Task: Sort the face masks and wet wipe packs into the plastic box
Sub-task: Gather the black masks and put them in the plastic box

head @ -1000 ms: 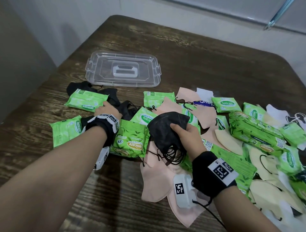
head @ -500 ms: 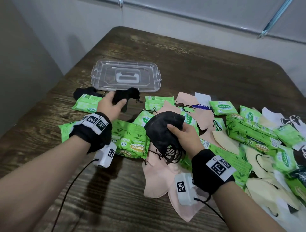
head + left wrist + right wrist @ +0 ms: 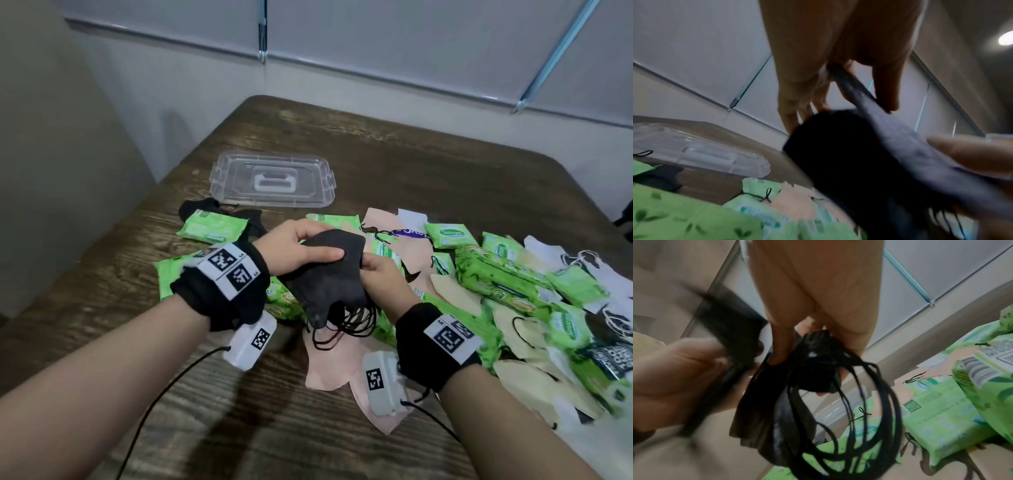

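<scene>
Two hands meet above the worktop, both gripping one bunch of black face masks. The left hand pinches the upper edge of the bunch, thumb laid across the top and fingers curled behind; in the left wrist view its fingers close on a grey-black fold of mask. The right hand has its grip closed on the bunch's right side, and the right wrist view shows its fingers clamped round the gathered masks, with the black ear loops dangling below in a tangle.

The clear lid lies flat on the worktop, beyond the hands. Between the lid and the hands lie a green wet wipe pack and another black mask partly under it. To the right of the lid and nearer the camera spreads a heap of green wipe packs, peach masks, cream masks and white masks, overlapping one another. A peach mask lies directly under the held bunch.
</scene>
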A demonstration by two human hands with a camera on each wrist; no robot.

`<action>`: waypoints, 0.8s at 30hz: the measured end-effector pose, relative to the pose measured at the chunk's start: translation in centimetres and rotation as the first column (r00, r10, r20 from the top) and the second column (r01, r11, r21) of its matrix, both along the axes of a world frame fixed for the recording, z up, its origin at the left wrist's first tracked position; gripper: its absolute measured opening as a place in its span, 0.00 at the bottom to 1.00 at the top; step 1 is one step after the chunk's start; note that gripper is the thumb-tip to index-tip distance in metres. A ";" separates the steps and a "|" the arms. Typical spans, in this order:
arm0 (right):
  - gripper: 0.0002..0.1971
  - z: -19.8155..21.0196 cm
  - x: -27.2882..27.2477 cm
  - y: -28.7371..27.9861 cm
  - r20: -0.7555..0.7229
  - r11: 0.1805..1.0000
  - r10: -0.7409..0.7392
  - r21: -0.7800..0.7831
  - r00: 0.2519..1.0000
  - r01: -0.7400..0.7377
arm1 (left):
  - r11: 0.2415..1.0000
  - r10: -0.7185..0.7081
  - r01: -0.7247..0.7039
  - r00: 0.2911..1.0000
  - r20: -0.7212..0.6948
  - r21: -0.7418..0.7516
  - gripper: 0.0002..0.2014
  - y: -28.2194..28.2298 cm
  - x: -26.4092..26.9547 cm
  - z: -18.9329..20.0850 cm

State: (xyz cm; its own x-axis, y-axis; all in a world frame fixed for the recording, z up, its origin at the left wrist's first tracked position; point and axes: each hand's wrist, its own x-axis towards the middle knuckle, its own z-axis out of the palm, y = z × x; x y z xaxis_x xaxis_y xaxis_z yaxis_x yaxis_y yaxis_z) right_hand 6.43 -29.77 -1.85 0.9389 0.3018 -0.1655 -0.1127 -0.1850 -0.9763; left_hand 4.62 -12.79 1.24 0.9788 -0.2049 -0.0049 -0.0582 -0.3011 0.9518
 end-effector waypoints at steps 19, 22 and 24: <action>0.10 -0.8 0.4 -0.4 -0.048 0.989 -0.150 -0.005 0.988 0.150 | 0.608 0.624 -0.393 0.774 -0.109 0.690 0.30 4.5 2.8 -6.6; 0.10 -1.3 0.9 -0.7 -0.058 0.987 -0.161 -0.016 0.985 0.160 | 0.552 0.670 -0.269 0.706 -0.229 0.789 0.42 6.8 2.8 -7.6; 0.10 -1.5 1.3 -0.6 -0.066 0.988 -0.156 -0.002 0.986 0.156 | 0.636 0.648 -0.246 0.685 -0.333 0.732 0.50 7.5 2.9 -8.2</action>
State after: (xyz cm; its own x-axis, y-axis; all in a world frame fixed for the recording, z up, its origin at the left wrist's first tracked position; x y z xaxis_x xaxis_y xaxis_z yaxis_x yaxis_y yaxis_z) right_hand 7.78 -30.38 -3.31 0.9617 0.1532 -0.2275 -0.2035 -0.1574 -0.9663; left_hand 7.48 -5.27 -6.95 0.7176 0.5060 -0.4786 0.6867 -0.6285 0.3651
